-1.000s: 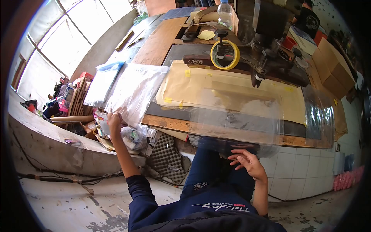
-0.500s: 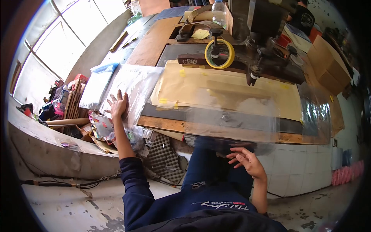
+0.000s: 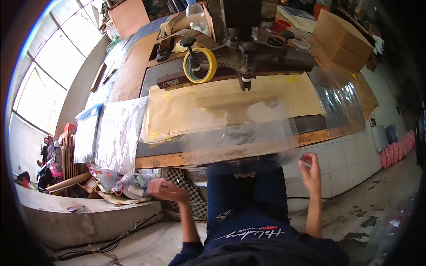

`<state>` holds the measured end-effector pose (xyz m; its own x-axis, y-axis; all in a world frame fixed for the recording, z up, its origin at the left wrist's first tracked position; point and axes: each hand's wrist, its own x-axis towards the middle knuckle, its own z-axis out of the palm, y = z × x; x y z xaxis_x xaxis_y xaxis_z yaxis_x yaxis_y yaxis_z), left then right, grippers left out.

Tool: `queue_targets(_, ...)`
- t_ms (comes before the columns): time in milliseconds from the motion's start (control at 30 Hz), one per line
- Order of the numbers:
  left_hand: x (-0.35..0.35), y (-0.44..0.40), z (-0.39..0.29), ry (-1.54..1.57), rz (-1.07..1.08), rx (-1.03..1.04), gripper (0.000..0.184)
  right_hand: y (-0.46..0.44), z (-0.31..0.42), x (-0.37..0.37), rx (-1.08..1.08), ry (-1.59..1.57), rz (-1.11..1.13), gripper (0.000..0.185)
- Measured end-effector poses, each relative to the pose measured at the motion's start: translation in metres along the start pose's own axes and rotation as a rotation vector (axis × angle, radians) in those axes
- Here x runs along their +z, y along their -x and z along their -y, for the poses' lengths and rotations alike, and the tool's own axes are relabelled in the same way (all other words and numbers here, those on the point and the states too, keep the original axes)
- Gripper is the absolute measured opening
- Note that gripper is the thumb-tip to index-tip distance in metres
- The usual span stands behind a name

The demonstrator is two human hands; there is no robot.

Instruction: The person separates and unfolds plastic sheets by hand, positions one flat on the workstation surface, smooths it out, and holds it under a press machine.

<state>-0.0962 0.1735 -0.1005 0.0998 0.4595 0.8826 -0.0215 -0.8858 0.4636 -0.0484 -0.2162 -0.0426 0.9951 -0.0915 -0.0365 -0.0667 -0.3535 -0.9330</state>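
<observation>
The left hand (image 3: 167, 190) hangs in front of and below the worktop (image 3: 162, 160), blurred; whether it grasps anything cannot be told. The right hand (image 3: 310, 166) is raised near the front edge, palm inward, fingers loosely bent, thumb apart from the forefinger; nothing is visible in its grip. The transparent plastic sheet (image 3: 242, 137) lies between the hands and overhangs the front edge. Its right end reaches close to the right fingertips; contact cannot be confirmed.

Under the sheet, a tan paper panel (image 3: 171, 111) lies flat, with small yellow tape pieces at its edges. To its left, a stack of clear plastic film (image 3: 117, 128) extends over the worktop edge, beside a blue-edged plastic bundle (image 3: 86, 135). At the right end, another clear film (image 3: 339, 95) covers the corner.

Behind the panel stands a dark machine head (image 3: 242, 48) with a horizontal bar (image 3: 275, 62). A yellow tape roll (image 3: 211, 73) hangs around a knobbed post on the left. Farther back stand a plastic bottle (image 3: 196, 17) and, at right, a cardboard box (image 3: 344, 37).
</observation>
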Motion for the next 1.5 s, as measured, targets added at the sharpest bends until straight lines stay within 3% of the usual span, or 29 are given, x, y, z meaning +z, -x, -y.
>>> queue_targets(67,0.001,0.01,-0.059,0.07,0.316,-0.051,0.019,0.0,0.001,0.011,-0.056,0.038,-0.015,0.041)
queue_targets(100,0.003,0.014,-0.07,0.073,0.316,-0.06,0.019,0.001,0.006,0.017,-0.057,0.048,-0.016,0.041)
queue_targets(167,0.007,0.018,-0.082,0.398,0.535,-0.535,0.021,0.0,0.014,0.024,-0.101,-0.093,0.07,0.039)
queue_targets(233,0.002,0.013,-0.077,0.498,0.578,-0.632,0.024,-0.002,0.027,0.026,-0.14,0.018,-0.033,0.036)
queue_targets(300,-0.005,-0.012,-0.091,0.691,0.678,-0.964,0.03,-0.007,0.059,0.022,-0.153,0.19,-0.217,0.031)
queue_targets(367,-0.006,-0.017,-0.094,0.789,0.64,-0.958,0.036,-0.017,0.068,0.026,-0.231,0.202,-0.273,0.029)
queue_targets(433,-0.004,-0.019,-0.097,0.941,0.594,-1.106,0.037,-0.028,0.072,0.027,-0.484,0.54,-0.434,0.024)
queue_targets(500,-0.008,-0.028,-0.109,0.878,0.705,-1.171,0.038,-0.031,0.072,0.023,-0.451,0.468,-0.378,0.024)
queue_targets(567,-0.013,-0.034,-0.113,0.833,0.813,-1.195,0.039,-0.035,0.066,0.015,-0.324,0.26,-0.208,0.021)
queue_targets(633,-0.017,-0.03,-0.111,0.806,0.813,-1.185,0.039,-0.024,0.081,0.005,0.083,-0.538,0.119,0.023)
queue_targets(667,-0.018,-0.028,-0.109,0.781,0.823,-1.171,0.039,-0.021,0.083,0.001,0.086,-0.538,0.128,0.023)
queue_targets(733,-0.017,-0.028,-0.107,0.797,0.78,-1.221,0.038,-0.017,0.079,-0.011,0.112,-1.161,0.438,0.035)
queue_targets(833,-0.019,-0.025,-0.106,0.792,0.734,-1.222,0.034,-0.006,0.079,-0.02,0.145,-1.234,0.473,0.048)
queue_targets(867,-0.017,-0.026,-0.108,0.896,0.685,-1.245,0.036,-0.006,0.076,-0.02,0.274,-1.043,0.39,0.053)
queue_targets(900,-0.016,-0.027,-0.109,1.001,0.637,-1.268,0.038,-0.003,0.072,-0.014,0.275,-1.047,0.391,0.053)
queue_targets(1000,-0.018,-0.024,-0.099,0.975,0.694,-1.219,0.044,0.006,0.065,0.0,0.293,-0.514,0.266,0.057)
queue_targets(1233,-0.02,-0.044,-0.117,0.867,0.82,-1.144,0.046,-0.005,0.067,0.008,0.187,-0.357,0.22,0.057)
queue_targets(1367,-0.025,-0.046,-0.116,0.803,0.842,-1.274,0.047,-0.009,0.068,-0.001,0.189,-0.317,0.217,0.057)
queue_targets(1500,-0.02,-0.04,-0.115,0.744,0.838,-1.166,0.047,-0.013,0.064,-0.005,0.183,-0.259,0.222,0.055)
